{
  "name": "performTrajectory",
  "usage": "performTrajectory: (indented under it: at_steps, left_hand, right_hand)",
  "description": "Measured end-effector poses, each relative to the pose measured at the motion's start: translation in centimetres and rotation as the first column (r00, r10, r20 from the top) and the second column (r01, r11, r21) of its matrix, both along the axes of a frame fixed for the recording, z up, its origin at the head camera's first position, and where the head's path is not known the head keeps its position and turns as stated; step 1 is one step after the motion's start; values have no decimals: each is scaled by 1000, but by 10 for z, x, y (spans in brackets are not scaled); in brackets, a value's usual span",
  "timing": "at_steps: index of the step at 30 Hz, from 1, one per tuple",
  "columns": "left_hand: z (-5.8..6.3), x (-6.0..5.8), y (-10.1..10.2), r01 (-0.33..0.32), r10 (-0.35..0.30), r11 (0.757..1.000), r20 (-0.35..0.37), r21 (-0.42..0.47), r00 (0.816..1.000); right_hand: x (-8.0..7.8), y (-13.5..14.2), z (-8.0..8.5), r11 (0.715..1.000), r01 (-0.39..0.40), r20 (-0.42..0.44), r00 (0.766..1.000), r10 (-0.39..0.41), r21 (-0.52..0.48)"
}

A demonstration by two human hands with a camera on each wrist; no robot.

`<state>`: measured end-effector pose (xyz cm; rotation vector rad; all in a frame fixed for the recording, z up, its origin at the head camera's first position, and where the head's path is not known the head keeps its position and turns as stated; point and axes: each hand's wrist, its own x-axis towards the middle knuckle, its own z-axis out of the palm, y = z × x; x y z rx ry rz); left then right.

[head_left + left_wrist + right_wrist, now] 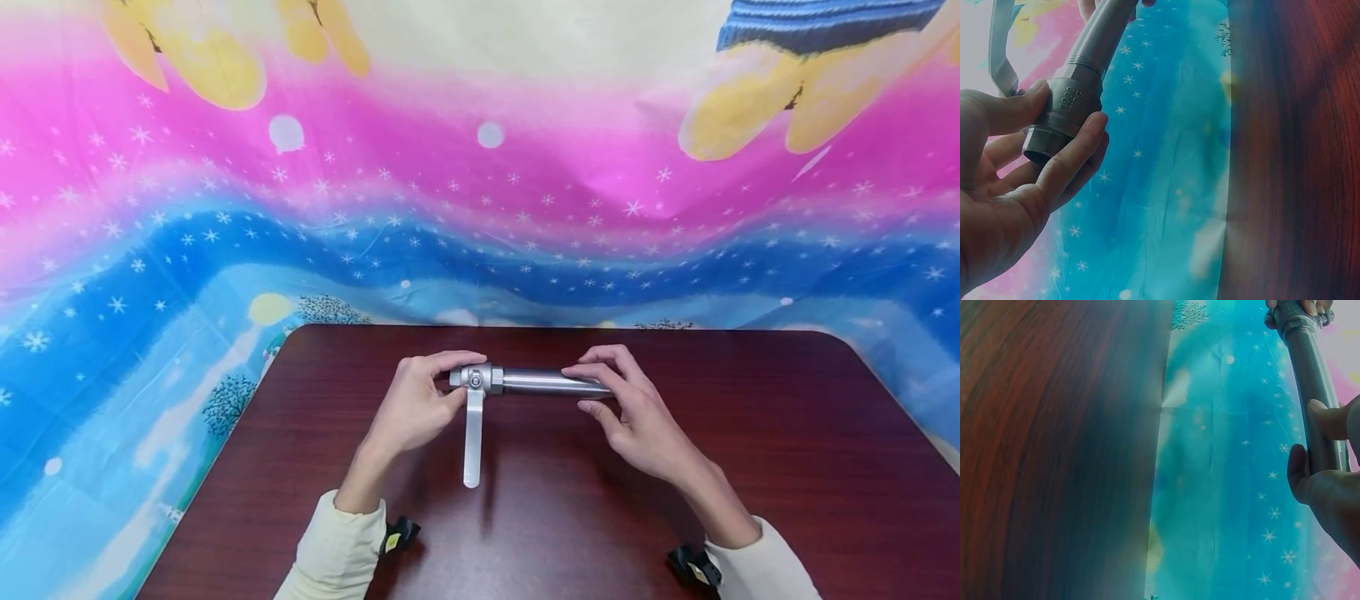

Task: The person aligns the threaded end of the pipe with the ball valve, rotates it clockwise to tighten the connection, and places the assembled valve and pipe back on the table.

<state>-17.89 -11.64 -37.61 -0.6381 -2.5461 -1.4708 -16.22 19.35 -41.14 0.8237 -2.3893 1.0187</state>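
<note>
A metal ball valve (pixel 476 379) with a long flat lever handle (pixel 473 442) is joined to a smooth steel pipe (pixel 540 381). My left hand (pixel 408 408) grips the valve body between thumb and fingers. In the left wrist view, the hexagonal open end of the valve (pixel 1044 142) shows between them. At the other end, my right hand (pixel 637 417) holds the pipe, fingertips on its far side and thumb on the near side. The pipe lies level across the head view, raised over the table, and the lever points towards me. My right palm hides the pipe's far end.
The dark red-brown wooden table (pixel 540 533) has rounded back corners. Behind and beside it hangs a colourful sheet (pixel 450 183) with snowflakes. A black wrist strap (pixel 401 535) shows at the left sleeve and another strap (pixel 693 567) at the right.
</note>
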Motion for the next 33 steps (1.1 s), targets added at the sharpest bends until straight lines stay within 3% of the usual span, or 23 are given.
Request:
performTrajectory:
  at_steps: [15, 33]
  left_hand:
    - [1, 0, 0, 8, -8, 1000, 11, 11, 1000]
    - [2, 0, 1, 6, -6, 1000, -14, 19, 1000]
  right_hand:
    - [-1, 2, 0, 999, -2, -22, 1000, 1, -34]
    - [-2, 2, 0, 999, -2, 17, 1000, 2, -36]
